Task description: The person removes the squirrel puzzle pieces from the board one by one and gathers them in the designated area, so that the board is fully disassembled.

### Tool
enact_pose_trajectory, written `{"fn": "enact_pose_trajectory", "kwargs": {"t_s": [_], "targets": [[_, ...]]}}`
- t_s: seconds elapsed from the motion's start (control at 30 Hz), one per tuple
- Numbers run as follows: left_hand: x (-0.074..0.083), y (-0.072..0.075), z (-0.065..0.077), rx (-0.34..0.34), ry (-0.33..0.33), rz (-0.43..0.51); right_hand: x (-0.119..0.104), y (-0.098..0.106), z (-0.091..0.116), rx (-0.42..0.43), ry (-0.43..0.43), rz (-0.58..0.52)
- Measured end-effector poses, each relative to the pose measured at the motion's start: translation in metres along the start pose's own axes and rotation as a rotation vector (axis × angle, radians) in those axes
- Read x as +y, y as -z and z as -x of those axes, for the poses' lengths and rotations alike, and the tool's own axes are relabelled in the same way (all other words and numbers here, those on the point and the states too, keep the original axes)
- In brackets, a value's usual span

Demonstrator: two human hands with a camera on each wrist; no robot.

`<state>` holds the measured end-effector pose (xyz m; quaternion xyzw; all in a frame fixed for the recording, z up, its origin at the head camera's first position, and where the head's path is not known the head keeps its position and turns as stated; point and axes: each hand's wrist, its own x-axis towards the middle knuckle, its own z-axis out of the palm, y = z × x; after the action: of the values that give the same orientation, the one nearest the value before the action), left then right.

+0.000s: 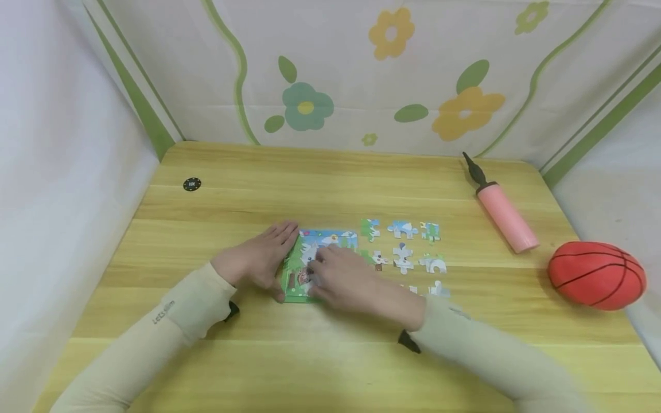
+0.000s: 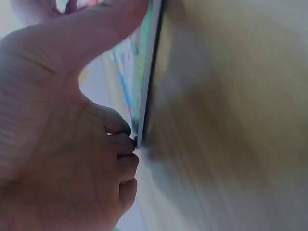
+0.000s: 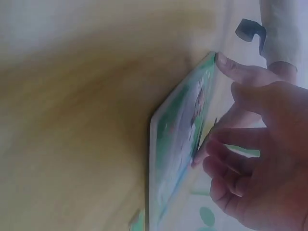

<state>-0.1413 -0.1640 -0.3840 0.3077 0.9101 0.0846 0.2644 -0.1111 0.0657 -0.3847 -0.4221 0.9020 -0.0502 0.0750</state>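
Note:
A flat jigsaw puzzle board [image 1: 294,299] with a green and blue rim lies on the wooden table, an animal picture partly filling it. Along its left edge rests my left hand [image 1: 260,258], thumb at the near corner and extended fingers at the far corner. My right hand [image 1: 343,278] is over the board with its fingers bent. In the right wrist view a gap shows between right thumb [image 3: 248,98] and fingers, with no piece visible there. Loose puzzle pieces, such as a blue one [image 1: 403,229] and a white one [image 1: 403,258], lie right of the board.
At the right are a pink hand pump [image 1: 508,221] with a black nozzle and a red ball [image 1: 596,275] with black lines. A small black disc [image 1: 192,184] lies at the far left. Behind the table [image 1: 310,355] hangs a flowered curtain [image 1: 351,69].

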Motion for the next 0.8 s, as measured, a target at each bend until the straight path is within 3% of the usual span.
{"fn": "enact_pose_trajectory", "kwargs": {"t_s": [0.27, 0.57, 0.8], "targets": [[0.001, -0.003, -0.002, -0.016, 0.02, -0.017, -0.007, -0.015, -0.026, -0.028, -0.03, -0.001], [0.003, -0.002, -0.004, -0.036, 0.037, -0.033, -0.01, -0.019, -0.033, -0.067, -0.077, -0.128], [0.002, -0.002, -0.005, -0.036, 0.04, -0.034, -0.014, -0.02, -0.033, -0.054, -0.086, -0.124]]}}
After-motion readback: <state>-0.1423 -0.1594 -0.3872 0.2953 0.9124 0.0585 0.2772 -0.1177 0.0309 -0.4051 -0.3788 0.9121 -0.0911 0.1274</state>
